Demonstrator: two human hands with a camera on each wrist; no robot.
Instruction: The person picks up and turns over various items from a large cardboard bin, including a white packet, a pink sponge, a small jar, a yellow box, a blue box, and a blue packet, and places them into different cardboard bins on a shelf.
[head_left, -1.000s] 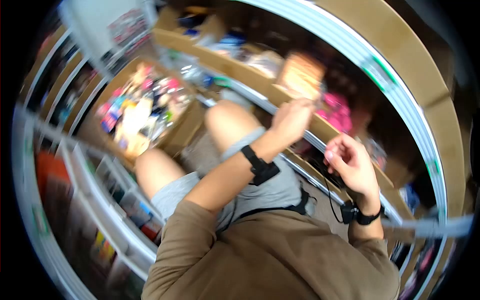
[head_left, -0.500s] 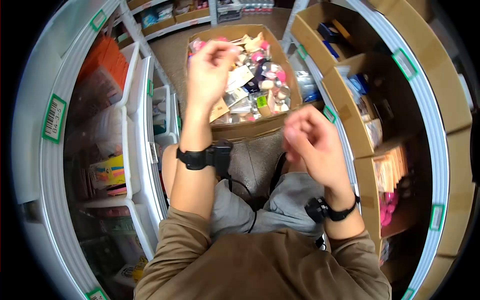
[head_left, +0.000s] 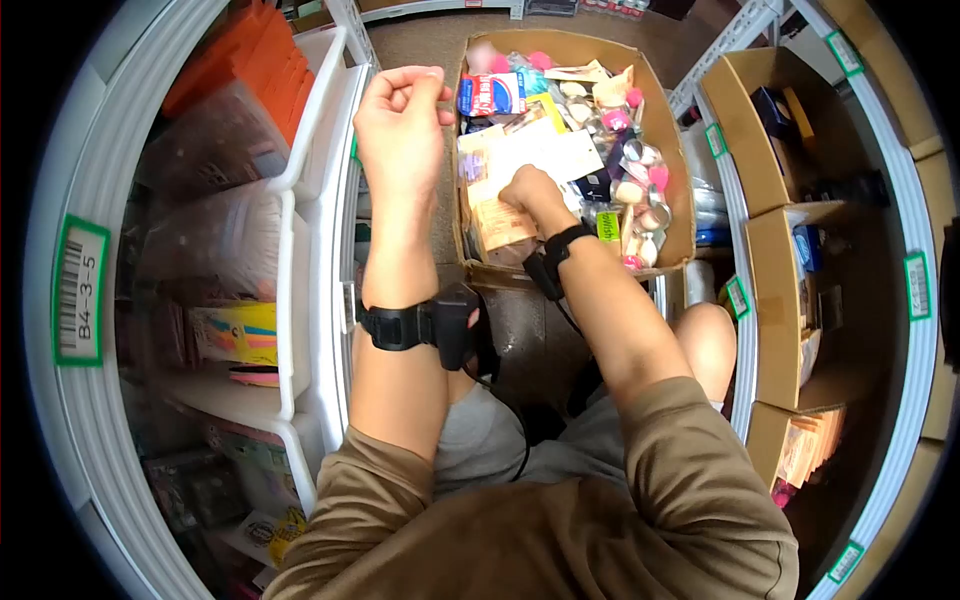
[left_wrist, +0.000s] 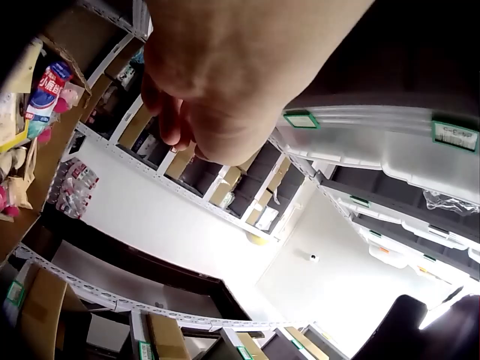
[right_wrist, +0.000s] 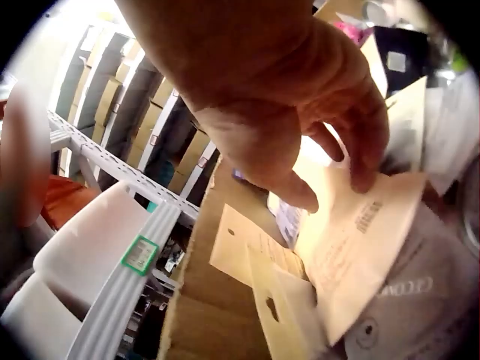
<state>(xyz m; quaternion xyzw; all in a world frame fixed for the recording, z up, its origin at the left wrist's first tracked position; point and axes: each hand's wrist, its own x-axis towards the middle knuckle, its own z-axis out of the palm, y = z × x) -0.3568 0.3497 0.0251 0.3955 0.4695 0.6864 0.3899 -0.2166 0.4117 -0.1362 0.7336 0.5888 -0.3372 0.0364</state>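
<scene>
In the head view, the left hand (head_left: 400,150) is raised left of the cardboard box (head_left: 680,190), fingers loosely curled around nothing. The left wrist view shows the same empty hand (left_wrist: 217,82). The right hand (head_left: 537,195) is inside the box, on tan cards (head_left: 503,226) at its near left part. Close up in the right wrist view, the thumb and fingers of the right hand (right_wrist: 300,112) pinch a bent tan card (right_wrist: 367,232) with a barcode. Beside it lie another punched card (right_wrist: 244,244) and a grey packet (right_wrist: 412,292).
A blue and red packet (head_left: 492,94), a green label (head_left: 608,226) and sponge-like items fill the box. White bins (head_left: 290,290) holding orange packets (head_left: 245,80) line the left shelf. Cardboard bins (head_left: 768,260) stand on the right shelf. Bare knees flank the floor (head_left: 520,330).
The view has turned from the right shelf toward the box. My right hand has moved forward into the box and pinches a card; my left hand has stayed raised and empty.
</scene>
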